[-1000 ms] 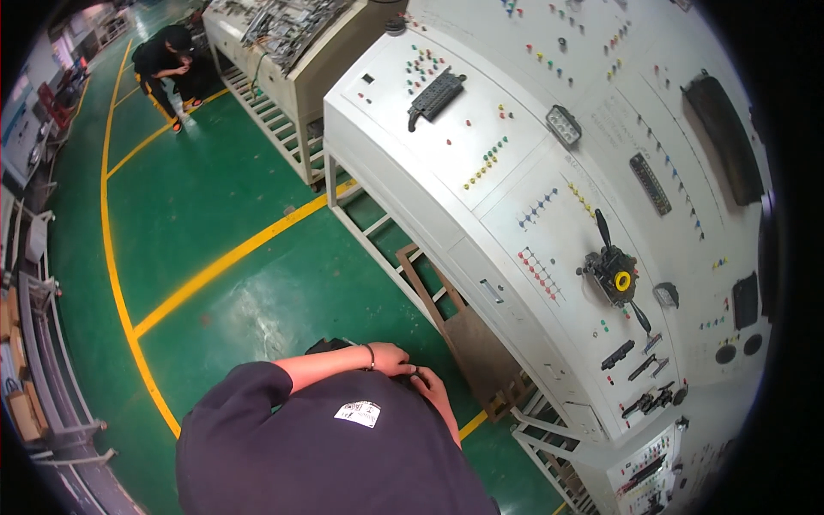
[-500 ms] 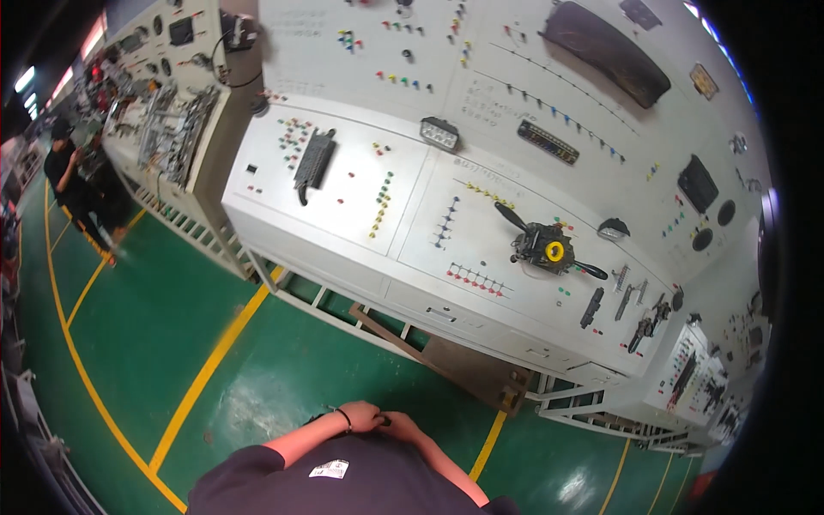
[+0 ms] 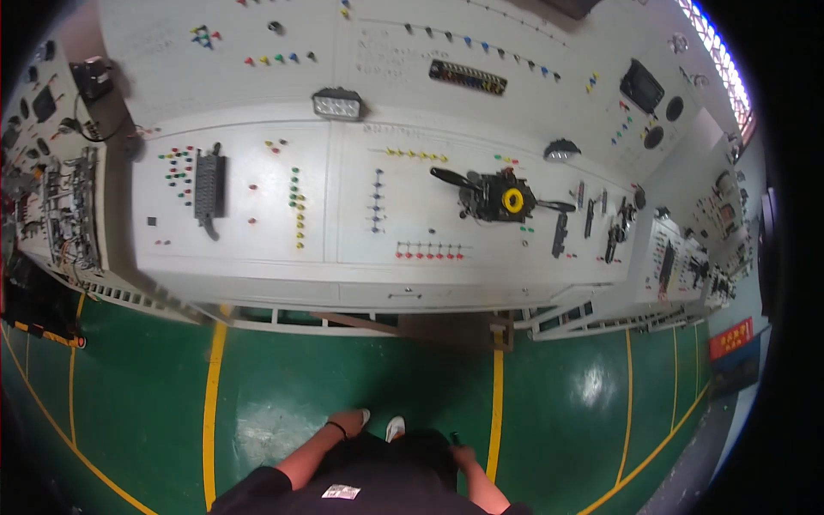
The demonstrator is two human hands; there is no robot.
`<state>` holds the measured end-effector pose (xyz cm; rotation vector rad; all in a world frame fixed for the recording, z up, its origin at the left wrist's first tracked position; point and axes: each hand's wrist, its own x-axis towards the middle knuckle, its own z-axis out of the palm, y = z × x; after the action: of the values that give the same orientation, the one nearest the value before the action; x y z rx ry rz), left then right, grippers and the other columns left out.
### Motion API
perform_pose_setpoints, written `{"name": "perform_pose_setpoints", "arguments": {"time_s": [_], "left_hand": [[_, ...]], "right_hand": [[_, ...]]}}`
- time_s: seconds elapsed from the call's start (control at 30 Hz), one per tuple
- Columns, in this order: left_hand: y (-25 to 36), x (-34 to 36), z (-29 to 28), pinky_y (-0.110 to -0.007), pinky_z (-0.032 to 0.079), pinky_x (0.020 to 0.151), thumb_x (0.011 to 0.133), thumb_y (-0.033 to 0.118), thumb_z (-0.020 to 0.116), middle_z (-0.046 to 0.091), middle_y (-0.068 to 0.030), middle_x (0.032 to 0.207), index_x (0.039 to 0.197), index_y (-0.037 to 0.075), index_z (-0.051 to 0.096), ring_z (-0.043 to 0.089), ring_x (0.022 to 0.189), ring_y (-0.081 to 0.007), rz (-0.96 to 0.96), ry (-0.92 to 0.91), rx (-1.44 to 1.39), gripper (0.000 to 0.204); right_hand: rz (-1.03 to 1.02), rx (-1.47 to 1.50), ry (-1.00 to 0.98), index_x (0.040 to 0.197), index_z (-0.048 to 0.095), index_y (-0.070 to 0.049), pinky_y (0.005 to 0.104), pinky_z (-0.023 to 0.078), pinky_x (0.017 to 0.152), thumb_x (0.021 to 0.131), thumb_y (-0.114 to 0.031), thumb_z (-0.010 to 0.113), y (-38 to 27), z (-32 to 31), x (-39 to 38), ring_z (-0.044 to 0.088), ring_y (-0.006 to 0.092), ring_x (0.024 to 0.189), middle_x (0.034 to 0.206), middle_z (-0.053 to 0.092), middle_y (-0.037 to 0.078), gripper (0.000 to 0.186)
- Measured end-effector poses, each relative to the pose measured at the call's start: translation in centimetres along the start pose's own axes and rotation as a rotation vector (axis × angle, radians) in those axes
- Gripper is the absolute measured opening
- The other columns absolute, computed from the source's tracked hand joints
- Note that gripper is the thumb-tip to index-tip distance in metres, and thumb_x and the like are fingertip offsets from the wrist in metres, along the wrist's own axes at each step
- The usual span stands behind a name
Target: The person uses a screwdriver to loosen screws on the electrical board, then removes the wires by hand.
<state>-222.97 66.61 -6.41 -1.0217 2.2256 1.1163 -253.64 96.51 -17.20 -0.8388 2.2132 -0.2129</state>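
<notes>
My left hand (image 3: 348,422), with a dark band at its wrist, hangs low in front of me, beside a white shoe (image 3: 366,416). Its fingers are too small and blurred to read. To the right, my right hand (image 3: 464,456) is closed round a small dark object (image 3: 455,439) whose kind I cannot make out. The hands are apart, and neither touches the white training bench (image 3: 283,287) ahead. On the bench top are a black steering-column switch (image 3: 493,199) with two stalks and a yellow ring, and a dark ribbed module (image 3: 209,187).
Coloured sockets dot the bench top and upright panel, which carries a lamp (image 3: 337,104) and a fuse strip (image 3: 468,77). Another equipment bench (image 3: 69,215) stands left, more stands right. A brown board (image 3: 455,329) lies under the bench. Yellow lines (image 3: 212,412) cross the green floor.
My hands were together in front of me and have parted, the right one carrying the small dark object. The view has turned, squaring up to the bench. The standing person at left is no longer clearly visible.
</notes>
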Motion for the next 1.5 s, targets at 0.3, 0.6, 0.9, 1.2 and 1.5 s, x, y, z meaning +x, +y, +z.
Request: {"name": "perform_pose_setpoints", "arguments": {"time_s": [0.3, 0.6, 0.9, 1.2, 1.5], "left_hand": [[5.7, 6.5, -4.9, -0.047, 0.049, 0.082, 0.091, 0.036, 0.053, 0.066, -0.0189, 0.098, 0.091, 0.003, 0.069, 0.062, 0.093, -0.0371, 0.186, -0.099, 0.078, 0.036], [29.8, 9.9, 2.8, -0.044, 0.048, 0.069, 0.089, 0.046, 0.055, 0.064, -0.018, 0.077, 0.078, 0.001, 0.065, 0.062, 0.075, -0.0345, 0.706, -0.393, 0.103, 0.047], [47.3, 11.4, 13.5, -0.039, 0.046, 0.07, 0.089, 0.045, 0.058, 0.063, -0.0146, 0.077, 0.084, 0.003, 0.062, 0.06, 0.074, -0.0252, 0.864, -1.051, 0.196, 0.043], [59.9, 19.7, 17.5, -0.034, 0.05, 0.077, 0.091, 0.033, 0.06, 0.065, -0.0044, 0.096, 0.104, 0.005, 0.065, 0.061, 0.089, -0.016, 0.498, -0.954, -0.366, 0.031], [71.8, 34.9, 14.5, -0.036, 0.048, 0.075, 0.093, 0.044, 0.054, 0.063, -0.0046, 0.102, 0.115, 0.01, 0.054, 0.061, 0.098, -0.0191, -0.056, -0.645, -1.373, 0.04]], "right_hand": [[0.802, 1.104, 0.155, 0.069, 0.053, -0.003, 0.0303, 0.031, 0.033, 0.081, -0.009, 0.058, 7.1, 0.4, -10.5, 0.042, 0.0154, 0.038, 0.054, 0.047, 0.004, 0.015], [0.94, 1.053, 0.311, 0.067, 0.054, -0.005, 0.0343, 0.033, 0.037, 0.082, -0.013, 0.056, 15.5, 17.0, -12.5, 0.042, 0.0185, 0.04, 0.054, 0.05, 0.006, 0.017], [0.948, 1.339, 0.428, 0.07, 0.053, -0.004, 0.0321, 0.031, 0.035, 0.086, -0.02, 0.054, 23.3, 8.4, -13.2, 0.042, 0.0172, 0.039, 0.054, 0.048, 0.004, 0.023], [0.626, 1.89, 0.856, 0.086, 0.054, -0.009, 0.0278, 0.034, 0.042, 0.095, -0.035, 0.052, 30.5, -20.2, -8.6, 0.048, 0.0143, 0.048, 0.061, 0.049, 0.003, 0.028], [0.113, 1.214, 0.262, 0.116, 0.053, 0.0, 0.0267, 0.049, 0.061, 0.093, -0.026, 0.059, 28.2, -36.5, 5.7, 0.062, 0.0139, 0.071, 0.09, 0.064, 0.008, 0.036]]}}
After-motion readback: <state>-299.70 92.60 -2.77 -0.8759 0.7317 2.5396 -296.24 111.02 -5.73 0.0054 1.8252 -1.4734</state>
